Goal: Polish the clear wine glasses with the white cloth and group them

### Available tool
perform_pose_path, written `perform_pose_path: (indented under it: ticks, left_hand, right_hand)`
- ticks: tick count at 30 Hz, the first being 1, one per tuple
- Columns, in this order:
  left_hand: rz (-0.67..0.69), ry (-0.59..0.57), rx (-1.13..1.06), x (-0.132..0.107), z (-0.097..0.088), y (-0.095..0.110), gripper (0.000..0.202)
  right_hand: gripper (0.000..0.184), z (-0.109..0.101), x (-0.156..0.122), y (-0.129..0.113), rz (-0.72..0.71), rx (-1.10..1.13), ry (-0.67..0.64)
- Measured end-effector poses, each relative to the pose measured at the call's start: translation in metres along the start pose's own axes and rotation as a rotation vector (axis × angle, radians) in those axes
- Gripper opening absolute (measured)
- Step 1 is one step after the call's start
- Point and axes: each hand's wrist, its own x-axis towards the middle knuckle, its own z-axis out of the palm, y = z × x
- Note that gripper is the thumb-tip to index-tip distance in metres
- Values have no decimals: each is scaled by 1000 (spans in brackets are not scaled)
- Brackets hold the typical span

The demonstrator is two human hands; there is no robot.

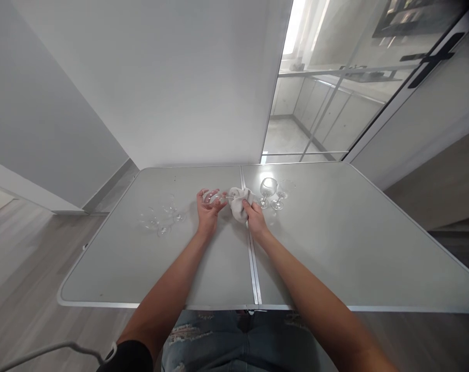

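Note:
My left hand (208, 211) is closed around the bowl of a clear wine glass (213, 197) held sideways above the grey folding table (335, 248). Its stem points right into a white cloth (239, 203), which my right hand (253, 216) grips around the stem and foot. Both hands hover over the table's centre seam.
Two clear stemmed glasses (268, 191) (283, 194) stand upright just right of my hands. More clear glasses (159, 219) sit on the left half. Behind the table rise a white wall and a glass door (327, 93). Wood floor lies on both sides.

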Motion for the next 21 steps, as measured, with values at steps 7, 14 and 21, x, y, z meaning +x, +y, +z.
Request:
perform_pose_path:
  ticks: [7, 14, 21]
  left_hand:
    - [-11, -3, 23, 2, -4, -2, 64]
    - [-14, -6, 36, 1, -5, -2, 65]
    - [-25, -13, 36, 1, -4, -1, 65]
  right_hand:
    - [34, -1, -1, -1, -79, 4, 74]
    - [34, -1, 1, 1, -18, -76, 61]
    - [34, -3, 2, 2, -40, 65, 69]
